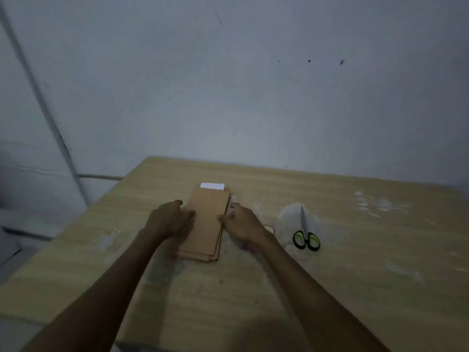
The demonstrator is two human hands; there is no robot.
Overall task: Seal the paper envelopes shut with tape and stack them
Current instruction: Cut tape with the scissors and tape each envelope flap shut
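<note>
Both hands on a stack of brown envelopes (206, 224) at mid-desk. Left hand (168, 219) over the stack's left edge, thumb lying on the top envelope, fingers curled at the rim. Right hand (242, 222) at the right edge, thumb touching the side, fingers loosely bent; firm grip or mere touch, cannot tell through the blur. White strip (212, 186) showing past the stack's far end. Envelopes slightly fanned at the near corner. Scissors (305, 233) with green-and-black handles near the right hand, closed, blades pointing away. Wood-grain desk (355, 275) marked with pale smears.
</note>
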